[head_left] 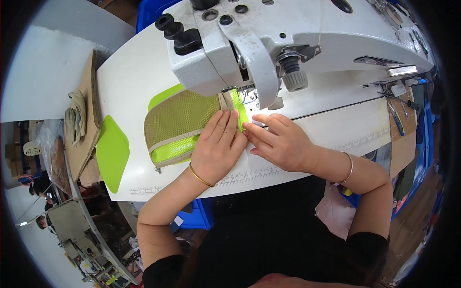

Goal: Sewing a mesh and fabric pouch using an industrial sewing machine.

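Note:
A mesh pouch (180, 120) in tan and neon yellow-green lies on the white sewing table, its far right edge under the needle area of a white sewing machine (211, 62). Tan binding runs along its seams, and a zipper pull (157, 170) hangs at its lower left corner. My left hand (218, 144) lies flat on the pouch's right part, fingers stretched out. From the right, my right hand (283, 144) touches the neon edge strip (241, 111) with its fingertips, fingers somewhat apart. The two hands nearly meet just in front of the presser foot (247, 93).
A loose neon green panel (113, 153) lies at the table's left edge, beside cardboard (86, 120) with a folded cloth on it. Measuring scales (249, 175) are marked along the near edge. Small tools (398, 120) lie at the far right; a blue bin (196, 216) stands below the table.

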A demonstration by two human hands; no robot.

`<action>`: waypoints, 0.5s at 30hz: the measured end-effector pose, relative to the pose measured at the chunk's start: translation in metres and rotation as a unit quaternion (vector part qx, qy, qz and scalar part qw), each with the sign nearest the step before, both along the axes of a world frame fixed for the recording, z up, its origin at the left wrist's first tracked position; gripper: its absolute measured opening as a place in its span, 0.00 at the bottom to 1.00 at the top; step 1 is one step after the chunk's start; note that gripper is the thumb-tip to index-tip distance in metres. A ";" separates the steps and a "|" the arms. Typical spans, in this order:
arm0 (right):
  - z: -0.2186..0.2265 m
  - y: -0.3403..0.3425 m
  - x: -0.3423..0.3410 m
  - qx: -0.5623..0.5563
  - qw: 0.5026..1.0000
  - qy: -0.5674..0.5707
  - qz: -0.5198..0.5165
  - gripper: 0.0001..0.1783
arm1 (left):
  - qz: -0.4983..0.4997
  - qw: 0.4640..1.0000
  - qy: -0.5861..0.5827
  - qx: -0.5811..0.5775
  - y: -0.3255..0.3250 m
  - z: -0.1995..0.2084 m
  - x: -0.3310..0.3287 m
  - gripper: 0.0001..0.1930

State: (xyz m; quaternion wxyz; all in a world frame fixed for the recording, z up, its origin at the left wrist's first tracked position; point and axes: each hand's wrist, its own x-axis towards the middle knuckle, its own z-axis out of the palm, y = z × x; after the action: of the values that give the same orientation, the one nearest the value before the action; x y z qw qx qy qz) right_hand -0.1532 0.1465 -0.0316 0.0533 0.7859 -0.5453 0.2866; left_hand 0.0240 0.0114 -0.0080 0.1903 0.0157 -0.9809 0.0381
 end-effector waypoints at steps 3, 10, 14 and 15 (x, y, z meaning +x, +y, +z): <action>0.005 -0.002 -0.004 0.017 1.000 0.009 0.002 0.26 | 0.007 1.000 -0.002 0.022 -0.001 -0.003 0.000 0.08; 0.007 -0.013 -0.017 0.049 0.997 0.060 -0.024 0.29 | 0.025 0.999 -0.022 0.014 -0.004 0.004 -0.004 0.05; 0.007 -0.017 -0.021 0.023 0.994 0.100 -0.036 0.29 | 0.030 0.999 -0.037 0.012 -0.005 0.005 -0.010 0.05; 0.007 -0.018 -0.022 0.031 0.995 0.083 -0.035 0.28 | 0.025 0.999 -0.031 0.007 -0.008 0.006 -0.014 0.06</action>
State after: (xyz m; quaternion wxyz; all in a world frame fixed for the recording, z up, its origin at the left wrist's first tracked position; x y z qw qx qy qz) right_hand -0.1755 0.1282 -0.0247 0.0833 0.7889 -0.5747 0.2013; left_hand 0.0101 0.0034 -0.0019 0.1588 0.0399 -0.9858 0.0362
